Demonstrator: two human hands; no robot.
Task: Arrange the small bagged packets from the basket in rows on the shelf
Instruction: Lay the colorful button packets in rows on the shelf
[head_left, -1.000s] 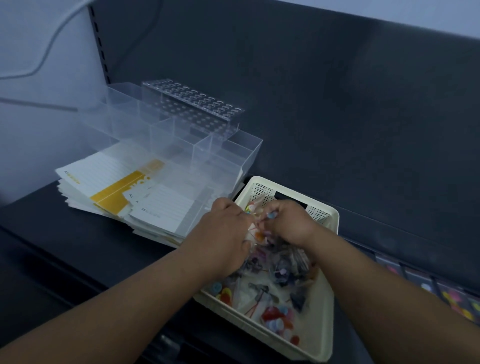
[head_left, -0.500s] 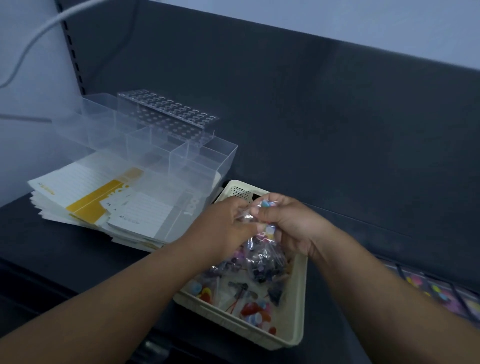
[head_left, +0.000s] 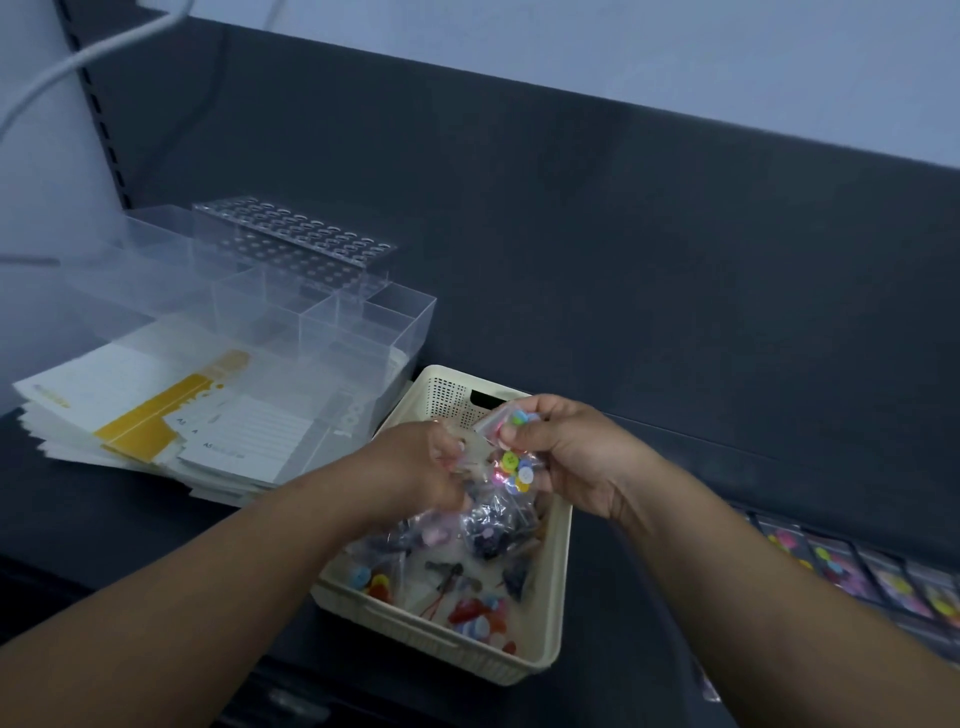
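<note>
1. Since a moment ago both hands have come up off the heap, and a clear packet of pastel buttons (head_left: 514, 470) that sat low in the pile now hangs above the cream basket (head_left: 550, 613), with a clump of other bags dragged up under it.
2. The right hand (head_left: 563, 457) pinches the top edge of that packet between thumb and fingertips, closed on it, probably so the bag hangs free and can be told from its neighbours.
3. The left hand (head_left: 415, 467) is curled shut on the plastic just beside it; which bag it holds I cannot tell. It looks to be pulling the clinging bags apart.
4. The remaining packets (head_left: 467, 613) lie jumbled in the basket, which sits on the dark shelf (head_left: 675, 519) against the clear acrylic organiser (head_left: 332, 306) and a stack of notepads (head_left: 156, 410).
5. Packets already laid in a row (head_left: 883, 577) show at the far right, so I'd guess this one goes there once freed.
</note>
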